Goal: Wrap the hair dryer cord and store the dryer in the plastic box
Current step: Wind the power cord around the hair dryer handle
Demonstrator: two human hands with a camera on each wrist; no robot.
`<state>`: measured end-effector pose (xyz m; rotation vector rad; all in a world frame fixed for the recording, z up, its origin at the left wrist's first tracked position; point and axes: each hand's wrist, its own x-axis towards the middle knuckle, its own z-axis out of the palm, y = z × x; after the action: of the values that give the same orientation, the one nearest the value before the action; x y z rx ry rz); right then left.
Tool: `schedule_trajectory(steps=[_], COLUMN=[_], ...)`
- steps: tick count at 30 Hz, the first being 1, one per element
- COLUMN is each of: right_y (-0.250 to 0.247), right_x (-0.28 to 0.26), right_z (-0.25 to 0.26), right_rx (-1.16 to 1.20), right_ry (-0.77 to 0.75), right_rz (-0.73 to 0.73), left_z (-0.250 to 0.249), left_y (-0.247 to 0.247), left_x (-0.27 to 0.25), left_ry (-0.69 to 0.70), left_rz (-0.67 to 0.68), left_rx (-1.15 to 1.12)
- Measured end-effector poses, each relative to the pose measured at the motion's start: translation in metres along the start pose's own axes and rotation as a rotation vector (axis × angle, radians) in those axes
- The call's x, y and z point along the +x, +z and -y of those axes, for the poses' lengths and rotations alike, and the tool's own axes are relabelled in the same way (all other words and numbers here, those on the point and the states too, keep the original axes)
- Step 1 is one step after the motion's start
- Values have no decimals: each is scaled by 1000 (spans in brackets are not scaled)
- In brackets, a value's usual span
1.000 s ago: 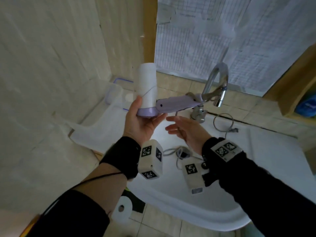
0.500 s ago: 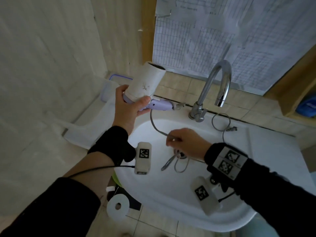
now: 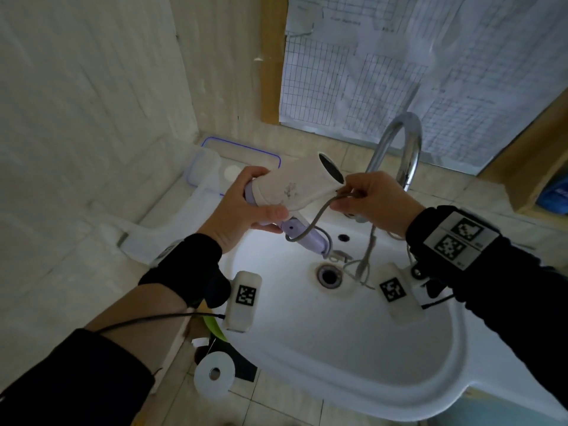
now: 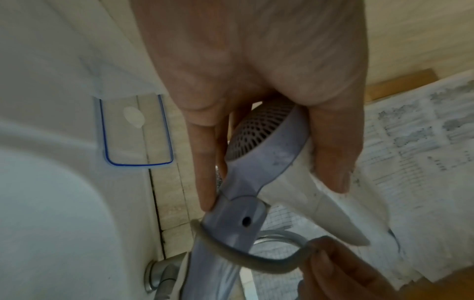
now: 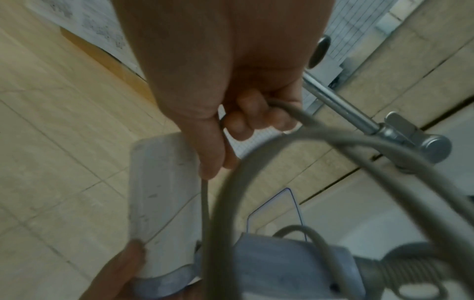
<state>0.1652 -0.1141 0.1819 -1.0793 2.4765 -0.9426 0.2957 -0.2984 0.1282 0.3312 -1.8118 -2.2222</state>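
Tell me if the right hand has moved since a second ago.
Yes. The right hand rose from over the white sink basin towards the chrome tap, pinching the grey cord.

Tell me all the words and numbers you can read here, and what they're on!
None can be read.
Papers on the wall: grids with writing, too blurred.
Dryer: a small mark, too faint.
Blue thing on the shelf: white lettering, too small.
Wrist tags: square code patterns, no words.
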Motion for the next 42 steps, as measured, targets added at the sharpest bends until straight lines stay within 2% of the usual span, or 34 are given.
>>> schedule_trajectory(steps=[4, 7, 12, 14, 20, 24, 26, 29, 31, 33, 34, 36, 39, 42], right_y=[2, 4, 11, 16, 23, 39, 53, 79, 99, 116, 124, 135, 134, 98], right_x=[2, 2, 6, 6, 4, 5, 4, -3, -12, -25, -34, -53, -75, -88], right_z=[-11, -16, -25, -31, -46, -58, -60, -52, -41, -29, -23, -14, -15, -18], right_rx=[-88, -98, -33, 26, 516, 742, 914, 1041, 1158, 1267, 1266, 1066, 610, 132], right_ry=[52, 66, 80, 106, 273, 328, 355, 413, 445, 546, 587, 594, 418, 173], right_rz=[8, 89, 173, 179, 200, 208, 214, 210, 202, 140, 110, 142, 250, 243], left_z=[-7, -12, -16, -19, -17, -3, 6, 18, 22, 25, 25, 26, 24, 19], left_y=[-7, -12, -18, -21, -29, -30, -20, 4, 20, 30, 33, 32, 18, -2], left_x=[-1, 1, 10, 14, 21, 24, 20, 12, 9, 8, 8, 7, 1, -10], left_ry=[-45, -68, -80, -71, -88, -103, -72, -21, -16, -4, 16, 66, 135, 176], left_rz=[125, 215, 252, 217, 107, 37, 19, -24, -102, -243, -318, -411, -402, -353], left_rx=[-66, -99, -189, -227, -312, -507, -635, -809, -886, -909, -893, -758, -325, -32])
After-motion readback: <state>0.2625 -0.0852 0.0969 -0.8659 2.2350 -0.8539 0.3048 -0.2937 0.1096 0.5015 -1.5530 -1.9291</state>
